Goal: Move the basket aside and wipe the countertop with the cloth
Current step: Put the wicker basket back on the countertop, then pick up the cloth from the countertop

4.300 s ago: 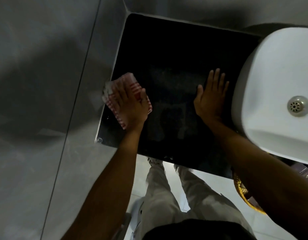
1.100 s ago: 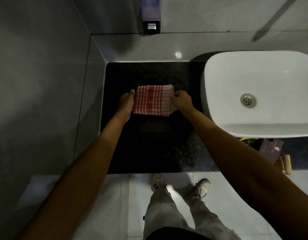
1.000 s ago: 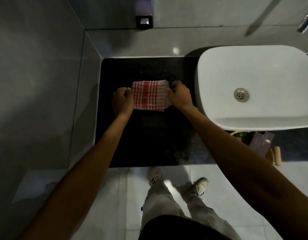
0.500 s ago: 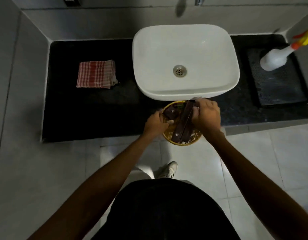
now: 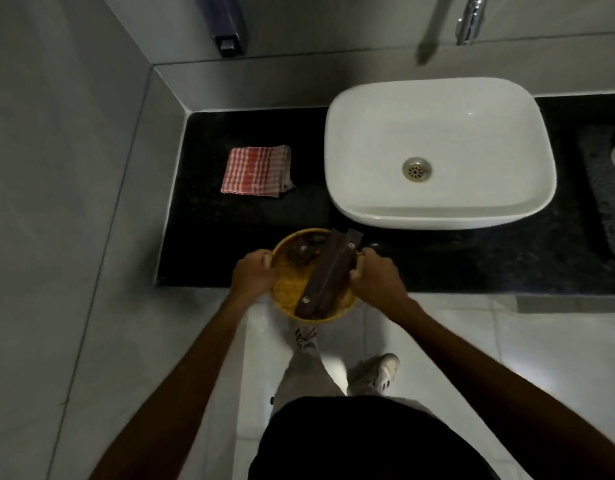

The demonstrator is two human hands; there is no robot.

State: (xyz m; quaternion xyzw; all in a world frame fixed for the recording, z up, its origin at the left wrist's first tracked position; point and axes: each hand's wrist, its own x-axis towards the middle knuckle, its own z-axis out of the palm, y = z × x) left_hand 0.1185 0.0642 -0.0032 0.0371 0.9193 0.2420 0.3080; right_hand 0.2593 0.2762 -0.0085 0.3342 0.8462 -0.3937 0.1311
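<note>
A round yellow woven basket point(image 5: 291, 295) holding long dark brown packets hangs over the front edge of the black countertop point(image 5: 229, 230), left of the sink. My left hand point(image 5: 252, 276) grips its left rim and my right hand point(image 5: 375, 277) grips its right rim. The folded red-and-white checked cloth point(image 5: 255, 171) lies flat on the countertop near the left wall, apart from both hands.
A white vessel sink point(image 5: 437, 150) stands on the counter to the right of the cloth. A dark mat point(image 5: 603, 188) with a white object lies at the far right. A soap dispenser point(image 5: 226, 26) and a tap point(image 5: 468, 19) are on the back wall. Grey wall closes the left side.
Both hands let go of the folded cloth on the counter and took hold of the basket. Since half a second ago the basket has shifted left, from in front of the sink toward the open counter.
</note>
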